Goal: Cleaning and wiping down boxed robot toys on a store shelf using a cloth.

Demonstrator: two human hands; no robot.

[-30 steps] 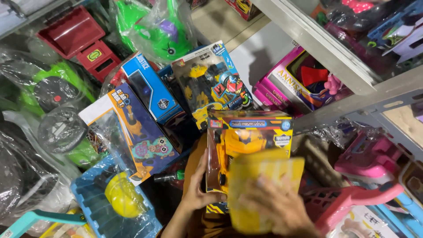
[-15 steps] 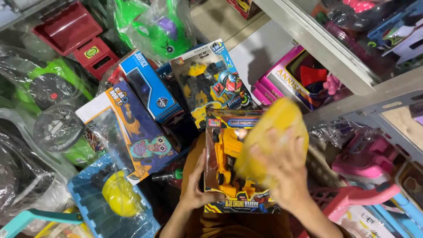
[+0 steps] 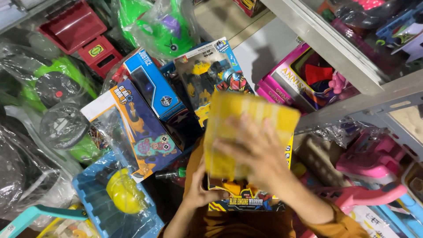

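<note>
My left hand [image 3: 203, 189] grips the lower left corner of a boxed yellow robot toy [image 3: 246, 198], thumb on its front. My right hand [image 3: 260, 154] presses a yellow cloth [image 3: 246, 128] flat against the upper front of that box, fingers spread over the cloth. The cloth is blurred and covers most of the box's window. Only the box's bottom strip shows beneath it.
More boxed toys lie behind: a blue box [image 3: 154, 86], a robot box [image 3: 211, 75], a purple-and-orange box [image 3: 136, 128]. A pink box [image 3: 304, 75] sits under a grey metal shelf [image 3: 352, 57]. Green bagged toys [image 3: 163, 26], a yellow helmet [image 3: 125, 194] and pink plastic toys [image 3: 374, 154] crowd around.
The yellow cloth was at the box's lower half, then bunched on its right side; now my right hand spreads it flat over the upper part. My left hand keeps its hold.
</note>
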